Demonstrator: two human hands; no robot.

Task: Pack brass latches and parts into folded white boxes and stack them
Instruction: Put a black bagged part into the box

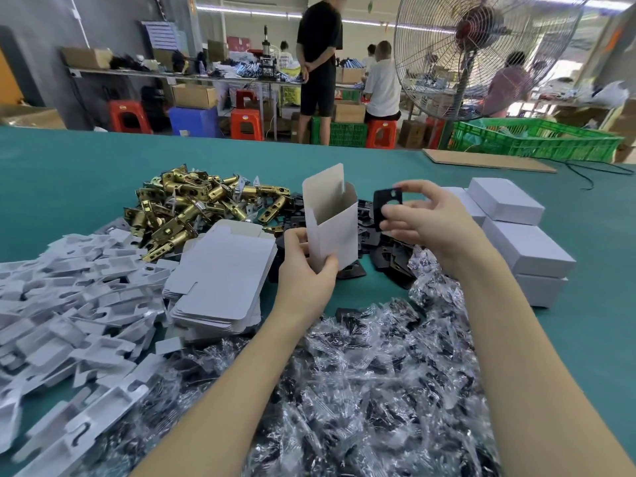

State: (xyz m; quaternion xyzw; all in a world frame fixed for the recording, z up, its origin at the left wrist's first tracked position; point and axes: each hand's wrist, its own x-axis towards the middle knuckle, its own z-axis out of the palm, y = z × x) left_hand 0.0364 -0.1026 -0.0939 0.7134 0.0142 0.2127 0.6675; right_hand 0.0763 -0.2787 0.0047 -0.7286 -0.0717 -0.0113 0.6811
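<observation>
A green table (pixel 86 160) carries a heap of brass latches (pixel 186 208) toward its far side and closed white boxes (pixel 516 232) stacked near its right edge. The left hand (pixel 306 270) grips an upright open box (pixel 332 225), its inside not visible; the right hand (pixel 430 218) pinches a black plate (pixel 385 201) just beside it.

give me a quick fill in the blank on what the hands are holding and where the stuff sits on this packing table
1. The left hand holds an upright white box whose top flap is ____.
2. The right hand pinches a flat ____ plate.
3. The brass latches lie piled on the ____ table cover.
4. The closed white boxes are stacked to the ____ of the right hand.

Missing words: open; black; green; right
</observation>
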